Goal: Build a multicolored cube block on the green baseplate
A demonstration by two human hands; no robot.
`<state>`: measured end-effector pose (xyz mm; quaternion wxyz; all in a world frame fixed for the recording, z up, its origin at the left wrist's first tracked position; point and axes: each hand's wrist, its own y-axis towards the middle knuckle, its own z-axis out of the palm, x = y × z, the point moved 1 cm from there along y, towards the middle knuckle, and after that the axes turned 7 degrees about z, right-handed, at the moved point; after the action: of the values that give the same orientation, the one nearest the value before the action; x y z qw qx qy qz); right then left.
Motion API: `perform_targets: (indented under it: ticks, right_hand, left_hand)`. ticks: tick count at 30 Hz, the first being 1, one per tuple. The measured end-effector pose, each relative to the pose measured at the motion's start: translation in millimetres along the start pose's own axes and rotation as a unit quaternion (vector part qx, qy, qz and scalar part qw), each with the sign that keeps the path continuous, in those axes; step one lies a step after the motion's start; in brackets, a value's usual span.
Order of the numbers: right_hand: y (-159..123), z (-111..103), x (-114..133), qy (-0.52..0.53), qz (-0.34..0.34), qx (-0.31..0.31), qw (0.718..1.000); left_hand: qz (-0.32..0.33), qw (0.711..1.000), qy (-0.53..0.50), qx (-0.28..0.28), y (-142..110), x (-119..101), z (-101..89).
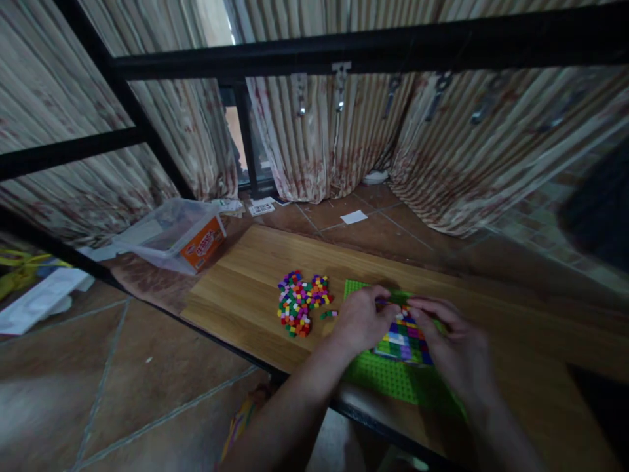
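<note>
A green studded baseplate (pixel 388 380) lies on the wooden table (pixel 246 288), with a patch of small coloured bricks (pixel 403 337) fixed on it. My left hand (pixel 361 318) rests over the plate's left part, fingers curled and pinched at the top edge of the brick patch. My right hand (pixel 457 347) lies over the plate's right part, its fingers stretched toward the left hand's fingertips. What the fingertips pinch is too small to make out. A heap of loose coloured bricks (pixel 299 303) sits on the table just left of the plate.
A clear plastic tub (pixel 171 239) with an orange label stands at the table's far left corner. Black metal bars (pixel 344 56) cross above. Striped curtains (pixel 314 144) hang behind. Papers (pixel 354 217) lie on the tiled floor.
</note>
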<state>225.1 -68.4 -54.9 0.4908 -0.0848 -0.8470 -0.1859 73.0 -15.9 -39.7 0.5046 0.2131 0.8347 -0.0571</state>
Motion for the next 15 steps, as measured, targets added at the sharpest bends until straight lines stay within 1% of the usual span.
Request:
perform_targets:
  ticks: [2,3,5,7,8,9,11,13,15]
  right_hand:
    - [0,-1,-1,-0.011,0.007,-0.012,1.0]
    - [-1,-1,-3,-0.016,0.01,-0.02,1.0]
    - [-1,-2,-6,-0.023,0.014,-0.032,0.999]
    - [-1,-3,-8,-0.026,0.015,-0.037,0.999]
    - [-1,-3,-9,-0.027,0.016,-0.035,0.999]
    - [-1,-2,-9,-0.029,0.017,-0.032,0.999]
    - [-1,-2,-8,-0.03,0.019,-0.025,0.999]
    - [-2,0,-6,-0.03,0.021,-0.019,0.999]
    - [-2,0,-3,-0.033,0.021,-0.017,0.999]
  left_hand:
    - [0.003,1.0,0.0,-0.026,2,7,-12.6]
    - [0.004,0.999,0.002,-0.043,3,12,-22.8]
    - [0.008,0.996,0.029,-0.081,4,26,-49.8]
    - [-0.034,0.986,0.11,-0.118,3,41,-81.0]
    - [-0.061,0.978,0.158,-0.125,2,49,-95.5]
    - [-0.09,0.967,0.201,-0.125,0,56,-108.4]
    - [-0.133,0.952,0.26,-0.094,-5,66,-126.7]
    - [-0.141,0.943,0.291,-0.075,-8,73,-136.1]
    - [-0.143,0.939,0.304,-0.069,-8,77,-139.1]
